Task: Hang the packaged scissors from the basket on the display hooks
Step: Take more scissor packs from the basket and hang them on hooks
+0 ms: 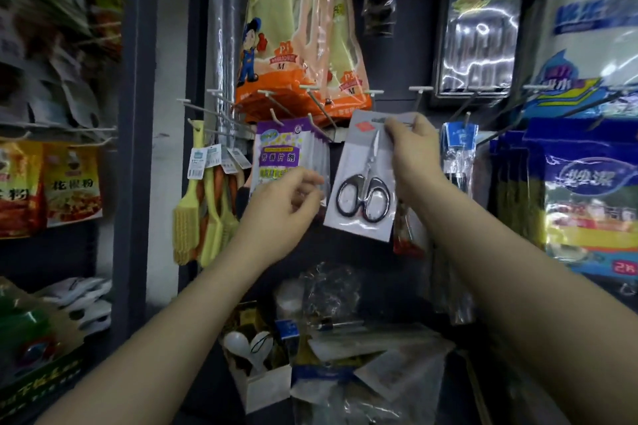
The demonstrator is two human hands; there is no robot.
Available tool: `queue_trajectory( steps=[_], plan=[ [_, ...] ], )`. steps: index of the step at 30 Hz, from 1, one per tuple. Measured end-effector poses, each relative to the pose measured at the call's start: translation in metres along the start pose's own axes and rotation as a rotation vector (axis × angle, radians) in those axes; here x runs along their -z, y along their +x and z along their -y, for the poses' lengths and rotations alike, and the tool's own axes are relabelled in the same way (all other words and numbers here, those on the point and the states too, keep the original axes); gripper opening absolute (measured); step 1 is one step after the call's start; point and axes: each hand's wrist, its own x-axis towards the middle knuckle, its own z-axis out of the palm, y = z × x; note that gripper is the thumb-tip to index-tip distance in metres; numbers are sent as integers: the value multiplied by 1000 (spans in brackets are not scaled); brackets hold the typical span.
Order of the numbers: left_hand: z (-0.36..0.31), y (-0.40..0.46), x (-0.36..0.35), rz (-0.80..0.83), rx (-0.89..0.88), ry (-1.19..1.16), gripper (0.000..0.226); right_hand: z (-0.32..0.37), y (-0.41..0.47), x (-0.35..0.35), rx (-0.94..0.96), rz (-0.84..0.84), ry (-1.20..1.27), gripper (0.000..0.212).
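Note:
A packaged pair of scissors (pixel 364 183), black-handled on a grey card under clear plastic, hangs tilted in front of the dark display wall. My right hand (pixel 412 152) pinches the card's top right corner. My left hand (pixel 286 207) is just left of the card's lower edge, fingers curled and apart, with nothing clearly in them. White-tipped display hooks (pixel 321 107) jut out just above and left of the card. The basket itself is not clearly visible; a heap of packaged goods (pixel 345 355) lies below my arms.
Purple sachets (pixel 286 155) hang left of the scissors, yellow brushes (pixel 203 203) farther left. Orange glove packs (pixel 300 45) hang above. Blue packets (pixel 459 148) and large blue cloth packs (pixel 587 203) fill the right. Spice bags (pixel 51 183) sit on a shelf at left.

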Motion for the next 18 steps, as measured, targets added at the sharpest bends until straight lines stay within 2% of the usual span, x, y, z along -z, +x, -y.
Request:
queue_trajectory(
  steps=[3,6,9,12,16,18],
  plan=[
    [-3,7,0,13,-73,101,16,2,23,-9,28,-19,-62,16],
    [-2,9,-2,25,-117,120,16,1,34,-15,53,-32,-99,8],
    [1,8,-4,38,-120,110,17,-9,44,-19,43,-43,-176,20],
    [1,7,-8,44,-123,111,20,-20,54,-19,-48,-37,-148,28],
    [4,7,-12,61,-101,114,18,-24,58,-16,-85,-7,-236,13],
    [6,7,-14,70,-92,125,18,-26,61,-15,-139,-17,-254,29]
  ],
)
